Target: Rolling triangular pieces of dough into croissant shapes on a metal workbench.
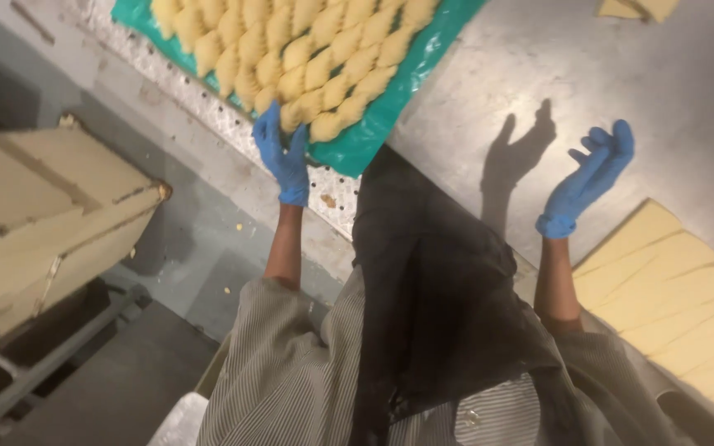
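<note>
My left hand, in a blue glove, grips the near edge of a perforated metal tray. The tray carries a green sheet covered with rows of pale yellow shaped dough pieces. My right hand, also in a blue glove, is raised above the steel table with its fingers apart and nothing in it. Its shadow falls on the table to the left of it. A dark cloth hangs down my front between both arms.
A flat sheet of yellow dough cut into strips lies on the table at the right. More dough pieces sit at the far top right. A cream-coloured machine or bin stands at the left over a grey floor.
</note>
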